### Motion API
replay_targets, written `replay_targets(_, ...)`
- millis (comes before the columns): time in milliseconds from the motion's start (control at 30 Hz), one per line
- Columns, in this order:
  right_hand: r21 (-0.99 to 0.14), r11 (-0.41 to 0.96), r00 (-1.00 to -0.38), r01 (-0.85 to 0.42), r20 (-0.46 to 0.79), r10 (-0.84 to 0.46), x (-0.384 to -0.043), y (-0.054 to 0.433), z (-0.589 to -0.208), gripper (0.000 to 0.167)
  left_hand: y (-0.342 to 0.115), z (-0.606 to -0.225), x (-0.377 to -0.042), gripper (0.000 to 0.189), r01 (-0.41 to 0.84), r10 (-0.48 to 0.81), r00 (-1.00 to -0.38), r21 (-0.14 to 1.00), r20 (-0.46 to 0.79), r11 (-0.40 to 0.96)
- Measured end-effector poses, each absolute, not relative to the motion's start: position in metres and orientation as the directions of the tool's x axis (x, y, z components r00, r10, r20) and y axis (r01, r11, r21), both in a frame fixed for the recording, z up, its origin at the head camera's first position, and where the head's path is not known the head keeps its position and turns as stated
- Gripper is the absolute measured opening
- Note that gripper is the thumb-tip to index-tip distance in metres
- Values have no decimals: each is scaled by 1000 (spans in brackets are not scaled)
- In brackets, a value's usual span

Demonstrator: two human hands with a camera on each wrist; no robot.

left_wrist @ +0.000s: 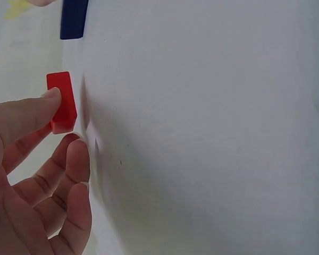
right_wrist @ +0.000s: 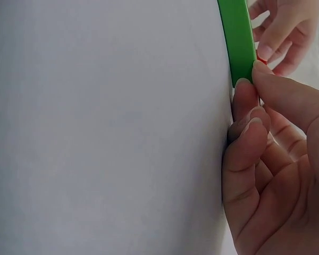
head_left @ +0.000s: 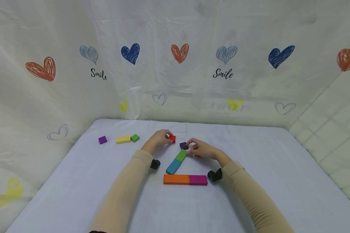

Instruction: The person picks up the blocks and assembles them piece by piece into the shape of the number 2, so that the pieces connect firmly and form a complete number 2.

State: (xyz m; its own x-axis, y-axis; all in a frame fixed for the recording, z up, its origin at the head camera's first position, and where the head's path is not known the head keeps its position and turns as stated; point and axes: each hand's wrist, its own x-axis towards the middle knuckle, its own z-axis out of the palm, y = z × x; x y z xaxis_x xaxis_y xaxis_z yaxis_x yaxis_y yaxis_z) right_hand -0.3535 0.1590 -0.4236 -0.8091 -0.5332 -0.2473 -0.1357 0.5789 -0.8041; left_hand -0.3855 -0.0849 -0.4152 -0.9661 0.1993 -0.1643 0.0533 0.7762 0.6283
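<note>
My left hand [head_left: 160,138] pinches a small red block [left_wrist: 63,103] between thumb and index finger, its other fingers loosely curled at the white cloth. To its right, my right hand [head_left: 202,149] has its thumb tip on the edge of a green block [right_wrist: 238,42] and a fingertip against that block's end. The right index finger reaches to a dark blue-purple block [head_left: 183,146], which lies at an angle by the green block's far end. A blue block [head_left: 173,166] joins the green one end to end in a slanted line.
Nearer the body, an orange block [head_left: 176,179] and a magenta block [head_left: 198,180] lie end to end. Back left are a purple block [head_left: 102,139], a yellow block [head_left: 123,139] and another green block [head_left: 135,138]. A printed curtain [head_left: 192,87] hangs behind the table.
</note>
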Motion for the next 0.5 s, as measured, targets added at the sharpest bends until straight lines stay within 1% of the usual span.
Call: replay_targets(500, -804, 580, -811, -131, -249, -529, -352, 158, -423, 37, -75, -414, -383, 36, 85, 222, -962, 592, -162, 801)
